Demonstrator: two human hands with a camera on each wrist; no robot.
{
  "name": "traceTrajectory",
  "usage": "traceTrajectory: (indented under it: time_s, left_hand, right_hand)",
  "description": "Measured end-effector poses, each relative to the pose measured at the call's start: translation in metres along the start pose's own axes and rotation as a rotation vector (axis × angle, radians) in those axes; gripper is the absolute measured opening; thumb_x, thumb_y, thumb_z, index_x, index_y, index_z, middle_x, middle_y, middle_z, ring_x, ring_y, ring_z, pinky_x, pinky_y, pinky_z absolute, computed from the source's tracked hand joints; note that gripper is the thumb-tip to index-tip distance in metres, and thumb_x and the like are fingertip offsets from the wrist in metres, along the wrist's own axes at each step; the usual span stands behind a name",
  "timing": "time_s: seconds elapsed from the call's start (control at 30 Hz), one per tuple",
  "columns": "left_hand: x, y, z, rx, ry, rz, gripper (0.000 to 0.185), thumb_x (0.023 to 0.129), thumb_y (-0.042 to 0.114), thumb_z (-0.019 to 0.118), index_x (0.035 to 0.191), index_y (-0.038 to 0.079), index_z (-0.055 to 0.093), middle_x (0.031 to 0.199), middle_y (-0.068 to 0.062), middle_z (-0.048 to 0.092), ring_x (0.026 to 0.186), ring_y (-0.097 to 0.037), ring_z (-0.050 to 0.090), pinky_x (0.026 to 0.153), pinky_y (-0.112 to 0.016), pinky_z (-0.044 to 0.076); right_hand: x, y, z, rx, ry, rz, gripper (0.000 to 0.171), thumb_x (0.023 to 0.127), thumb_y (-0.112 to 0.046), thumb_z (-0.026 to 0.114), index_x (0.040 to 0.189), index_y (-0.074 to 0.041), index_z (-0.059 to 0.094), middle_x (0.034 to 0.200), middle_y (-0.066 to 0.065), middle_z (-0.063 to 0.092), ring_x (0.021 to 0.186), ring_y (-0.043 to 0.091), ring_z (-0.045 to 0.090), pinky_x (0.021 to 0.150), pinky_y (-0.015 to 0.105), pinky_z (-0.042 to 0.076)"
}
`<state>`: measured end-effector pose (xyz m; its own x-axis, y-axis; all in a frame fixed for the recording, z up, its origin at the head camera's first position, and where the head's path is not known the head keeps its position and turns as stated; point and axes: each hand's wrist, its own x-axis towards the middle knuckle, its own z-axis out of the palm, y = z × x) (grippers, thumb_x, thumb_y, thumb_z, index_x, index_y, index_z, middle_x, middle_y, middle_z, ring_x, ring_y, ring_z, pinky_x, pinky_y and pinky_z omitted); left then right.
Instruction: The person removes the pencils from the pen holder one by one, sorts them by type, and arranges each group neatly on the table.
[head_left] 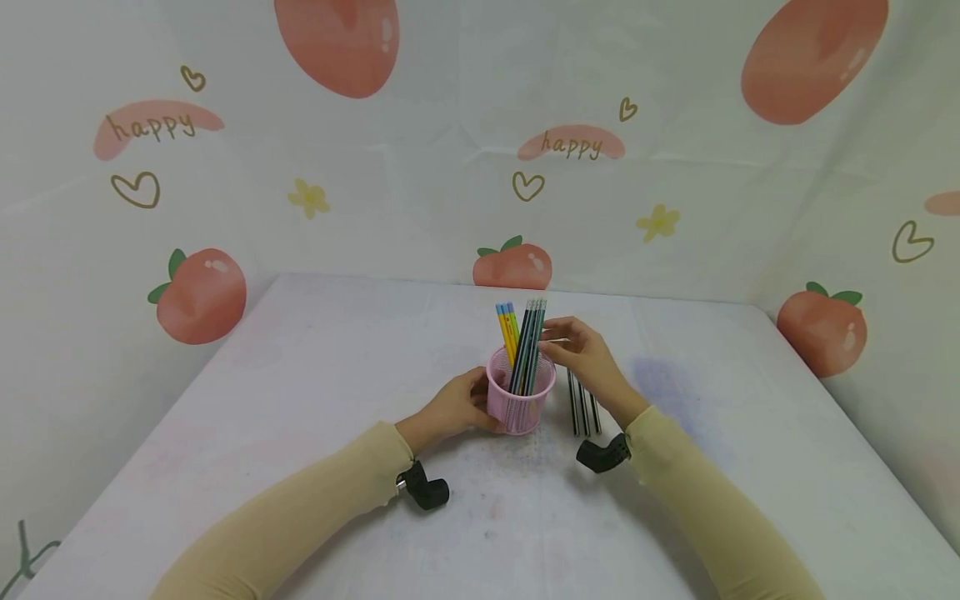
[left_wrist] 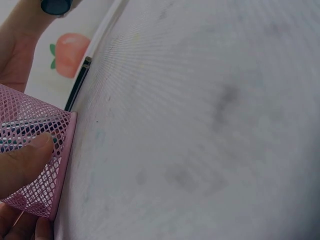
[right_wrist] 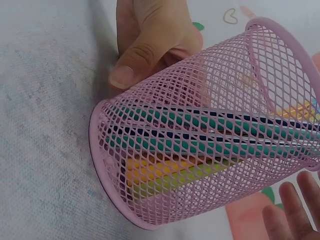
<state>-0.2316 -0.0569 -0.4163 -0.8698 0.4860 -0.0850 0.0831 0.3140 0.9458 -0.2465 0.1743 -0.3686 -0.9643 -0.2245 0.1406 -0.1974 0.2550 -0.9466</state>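
Pale table (head_left: 360,350), pink mesh cup (head_left: 523,413) upright on it, left hand (head_left: 453,404) wrapped round its side! Right hand (head_left: 588,357) by the rim, fingers loosely parted (touching anything? can't tell), dark pencils (head_left: 529,346) leaning inside beside yellow pencils (head_left: 506,333).

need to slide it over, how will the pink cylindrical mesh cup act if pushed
The cup is probably light for its size, given its open mesh walls. Pushed high up, it might tip, since long dark striped pencils rise well above it.

Pale tabletop (head_left: 337,350), white backdrop (head_left: 435,167), printed red fruits (head_left: 201,296), outlined hearts (head_left: 136,190), yellow flowers (head_left: 309,198)
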Motion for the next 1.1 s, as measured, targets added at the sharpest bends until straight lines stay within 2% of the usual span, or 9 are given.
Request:
traceTrajectory:
  time_s: [0.23,0.73,0.87,1.1]
  left_hand:
    - [-0.0013,0.0038,-0.0005,-0.009,-0.003,-0.015,0.075,0.069,-0.001,0.082,0.135,0.005,0.047,0.136,-0.011,0.055,0.127,-0.028,0.052,0.110,-0.043,0.040]
    - [-0.0032,0.0049,-0.0004,-0.022,0.000,-0.001,0.076,0.068,-0.003,0.081,0.135,0.004,0.046,0.137,-0.012,0.054,0.128,-0.029,0.051,0.110,-0.043,0.040]
    - [-0.0034,0.0048,-0.0002,-0.024,0.000,-0.002,0.077,0.068,-0.003,0.081,0.136,0.004,0.046,0.137,-0.012,0.054,0.128,-0.028,0.051,0.110,-0.043,0.040]
    - [-0.0046,0.0065,0.0001,-0.012,0.001,0.003,0.078,0.068,-0.003,0.082,0.137,0.004,0.046,0.138,-0.012,0.054,0.128,-0.029,0.051,0.110,-0.043,0.039]
  right_hand:
    - [0.0008,-0.0006,0.0029,-0.026,0.014,0.025,0.038,0.092,-0.020,0.065,0.123,-0.001,0.054,0.117,0.017,0.059,0.104,0.029,0.063,0.094,0.040,0.054]
    - [0.0014,-0.0013,0.0041,-0.067,0.018,0.020,0.030,0.091,-0.018,0.066,0.115,-0.001,0.058,0.113,0.015,0.061,0.096,0.021,0.065,0.094,0.042,0.053]
    - [0.0012,-0.0011,0.0043,-0.071,0.028,0.009,0.030,0.091,-0.018,0.067,0.114,-0.001,0.058,0.112,0.015,0.062,0.095,0.020,0.065,0.093,0.040,0.054]
    - [0.0011,-0.0006,0.0025,-0.030,0.041,-0.018,0.030,0.090,-0.016,0.068,0.113,0.002,0.058,0.104,0.011,0.065,0.089,0.012,0.064,0.086,0.027,0.056]
